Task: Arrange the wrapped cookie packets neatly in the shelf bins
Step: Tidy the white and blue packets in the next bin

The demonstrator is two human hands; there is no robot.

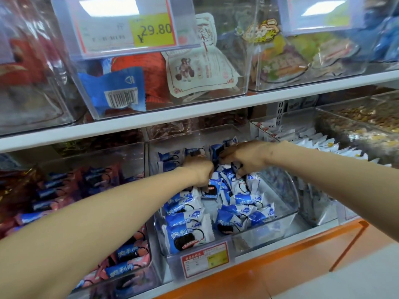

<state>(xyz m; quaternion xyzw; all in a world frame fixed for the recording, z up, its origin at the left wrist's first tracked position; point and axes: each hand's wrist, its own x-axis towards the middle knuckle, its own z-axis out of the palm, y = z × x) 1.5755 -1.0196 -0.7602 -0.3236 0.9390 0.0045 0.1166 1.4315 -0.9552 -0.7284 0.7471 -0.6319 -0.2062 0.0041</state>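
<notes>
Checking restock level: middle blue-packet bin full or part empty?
Part empty: bin floor shows bare among the blue packets at front right.

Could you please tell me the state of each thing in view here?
Middle bin, open-topped, partly filled.
Cookie packets, sealed; left row lined up, the rest jumbled.
Left hand, fingers curled round a packet.
Right hand, fingers curled on back packets.
Pink packets, sealed, piled loosely.

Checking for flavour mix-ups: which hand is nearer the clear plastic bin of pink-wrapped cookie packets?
Left. The left hand is among the blue-and-white wrapped cookie packets, just right of the pink-packet bin; the right hand is farther right among them.
</notes>
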